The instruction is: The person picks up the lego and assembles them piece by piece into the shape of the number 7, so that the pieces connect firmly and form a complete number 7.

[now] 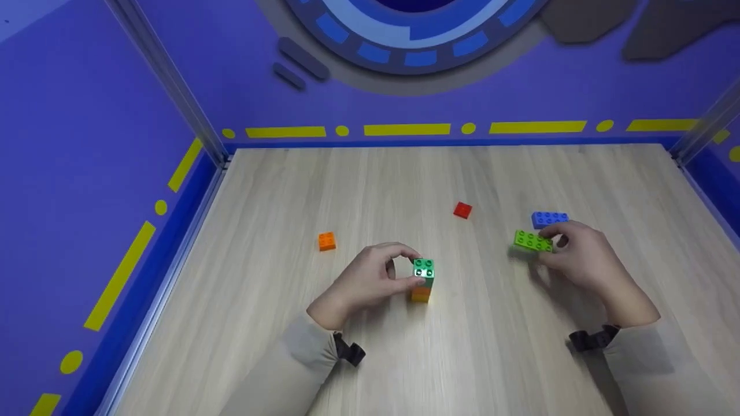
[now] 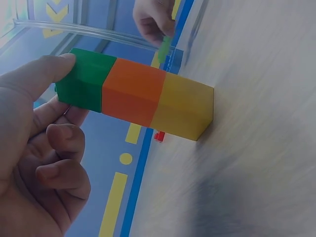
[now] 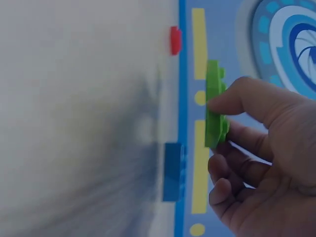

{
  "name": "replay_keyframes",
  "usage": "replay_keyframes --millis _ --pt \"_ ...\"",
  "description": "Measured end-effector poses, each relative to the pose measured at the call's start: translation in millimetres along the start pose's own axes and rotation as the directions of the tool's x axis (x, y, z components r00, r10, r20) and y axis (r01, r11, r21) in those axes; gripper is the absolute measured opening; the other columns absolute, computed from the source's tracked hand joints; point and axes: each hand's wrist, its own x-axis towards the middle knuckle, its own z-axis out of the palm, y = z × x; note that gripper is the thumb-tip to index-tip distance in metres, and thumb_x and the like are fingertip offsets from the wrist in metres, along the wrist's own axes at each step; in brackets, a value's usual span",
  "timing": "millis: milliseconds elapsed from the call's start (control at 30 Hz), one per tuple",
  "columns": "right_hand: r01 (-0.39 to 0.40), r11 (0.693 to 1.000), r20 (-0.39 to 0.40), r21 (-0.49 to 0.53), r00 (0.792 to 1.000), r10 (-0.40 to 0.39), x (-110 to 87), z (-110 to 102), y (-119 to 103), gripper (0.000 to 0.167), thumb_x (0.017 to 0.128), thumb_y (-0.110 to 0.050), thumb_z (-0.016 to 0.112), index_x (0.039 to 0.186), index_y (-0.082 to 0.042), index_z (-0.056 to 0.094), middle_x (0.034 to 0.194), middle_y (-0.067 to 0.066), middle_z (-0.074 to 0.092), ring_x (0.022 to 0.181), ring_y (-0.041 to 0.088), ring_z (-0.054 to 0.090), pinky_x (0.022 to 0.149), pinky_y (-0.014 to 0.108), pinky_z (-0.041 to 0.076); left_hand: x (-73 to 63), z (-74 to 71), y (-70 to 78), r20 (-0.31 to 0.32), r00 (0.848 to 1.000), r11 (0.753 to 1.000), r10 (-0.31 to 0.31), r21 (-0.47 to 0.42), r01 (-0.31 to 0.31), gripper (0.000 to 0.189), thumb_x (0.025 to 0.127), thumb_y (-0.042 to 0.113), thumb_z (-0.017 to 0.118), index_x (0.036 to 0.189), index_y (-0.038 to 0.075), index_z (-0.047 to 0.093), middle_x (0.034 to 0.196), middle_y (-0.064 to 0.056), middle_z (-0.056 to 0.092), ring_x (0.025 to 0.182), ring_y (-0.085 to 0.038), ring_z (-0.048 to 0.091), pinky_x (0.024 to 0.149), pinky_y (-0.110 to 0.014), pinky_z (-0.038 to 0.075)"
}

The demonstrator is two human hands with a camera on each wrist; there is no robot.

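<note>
Blue-purple panels (image 1: pixel 87 144) with yellow dashes border a pale wood-grained surface (image 1: pixel 277 190). Near its middle, the left hand (image 1: pixel 367 274) has fingers pinched on a glossy green plastic block (image 1: pixel 424 267), stacked above a smooth orange block (image 2: pixel 131 96) and yellow block (image 2: pixel 182 106). The right hand (image 1: pixel 584 257) clamps a studded lime-green rectangular brick (image 1: pixel 527 240), raised beside a blue rectangular brick (image 1: pixel 549 219).

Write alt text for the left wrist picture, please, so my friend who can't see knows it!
A left hand grips a green brick that has an orange brick, then a yellow brick, stacked beneath it. Farther back, the right hand holds a lime brick, and a small red brick lies on the pale table.
</note>
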Motion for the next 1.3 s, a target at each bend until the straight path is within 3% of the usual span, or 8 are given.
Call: replay_keyframes --millis 167,400,600,667,767,900,1133,1300 --pt "0.069 0.997 -0.036 0.016 0.997 -0.068 -6.0 -3 -19 0.041 0.095 -0.015 0.085 0.134 -0.006 0.076 0.133 0.021 0.073 0.116 0.037 0.063 0.074 0.03 0.048 0.8 1.0 -0.4 -0.015 0.999 0.999 0.031 0.021 -0.031 0.036 0.1 0.028 0.09 0.132 0.017 0.08 0.121 0.003 0.079 0.066 -0.002 0.051 0.064 -0.018 0.045" --pt "0.158 0.986 -0.101 0.051 0.983 -0.152 -17.1 1 -46 0.033 0.093 -0.01 0.09 0.124 -0.013 0.081 0.118 0.01 0.078 0.099 0.017 0.06 0.072 0.023 0.047 -0.2 1.8 -2.2 -0.015 1.0 1.0 0.004 0.006 -0.004 0.037 0.099 0.028 0.09 0.133 0.018 0.079 0.117 0.004 0.077 0.068 -0.002 0.051 0.064 -0.018 0.045" --pt "0.301 0.948 -0.217 0.1 0.937 -0.275 -24.2 9 -71 0.032 0.09 0.0 0.088 0.118 -0.013 0.082 0.108 0.002 0.075 0.093 0.007 0.058 0.078 0.015 0.045 -0.2 1.9 -2.8 -0.011 1.0 0.999 -0.016 -0.035 0.016 0.037 0.098 0.026 0.091 0.132 0.016 0.079 0.117 -0.002 0.078 0.067 -0.008 0.052 0.061 -0.018 0.044" --pt "0.35 0.93 -0.242 0.115 0.918 -0.315 -25.9 11 -79 0.033 0.089 0.004 0.088 0.117 -0.013 0.083 0.109 0.001 0.076 0.094 0.006 0.058 0.08 0.014 0.046 0.4 2.1 -3.2 -0.01 1.0 0.999 -0.017 -0.041 0.017 0.037 0.098 0.025 0.091 0.132 0.015 0.079 0.116 -0.009 0.078 0.066 -0.009 0.052 0.061 -0.018 0.044" --pt "0.386 0.914 -0.258 0.127 0.902 -0.345 -28.4 15 -88 0.035 0.088 0.005 0.087 0.118 -0.014 0.083 0.113 0.0 0.077 0.095 0.006 0.058 0.081 0.014 0.047 0.9 2.6 -3.1 -0.013 1.0 0.999 -0.018 -0.046 0.017 0.037 0.098 0.024 0.091 0.132 0.015 0.08 0.112 -0.01 0.077 0.066 -0.011 0.052 0.06 -0.018 0.043" --pt "0.403 0.903 -0.26 0.146 0.897 -0.358 -30.1 21 -100 0.037 0.089 0.006 0.086 0.119 -0.013 0.084 0.116 -0.001 0.078 0.096 0.012 0.061 0.082 0.014 0.047 1.2 3.2 -3.6 -0.017 1.0 0.998 -0.023 -0.056 0.022 0.035 0.098 0.023 0.091 0.13 0.015 0.08 0.105 -0.002 0.074 0.066 -0.009 0.052 0.06 -0.018 0.043" --pt "0.405 0.892 -0.238 0.2 0.903 -0.357 -31.2 33 -119 0.037 0.09 0.004 0.089 0.123 -0.012 0.084 0.121 -0.001 0.078 0.099 0.021 0.064 0.083 0.015 0.048 2.1 3.2 -5.0 -0.004 1.0 0.996 -0.015 -0.086 0.015 0.035 0.098 0.02 0.091 0.13 0.013 0.079 0.114 -0.022 0.076 0.064 -0.005 0.05 0.059 -0.017 0.043" --pt "0.401 0.89 -0.205 0.216 0.91 -0.361 -30.1 41 -127 0.036 0.09 -0.001 0.092 0.124 -0.013 0.084 0.122 -0.001 0.079 0.1 0.018 0.064 0.084 0.017 0.049 3.8 4.1 -7.0 -0.002 1.0 0.995 -0.015 -0.102 0.015 0.034 0.098 0.022 0.091 0.128 0.014 0.08 0.112 -0.016 0.077 0.062 -0.005 0.05 0.059 -0.018 0.043"
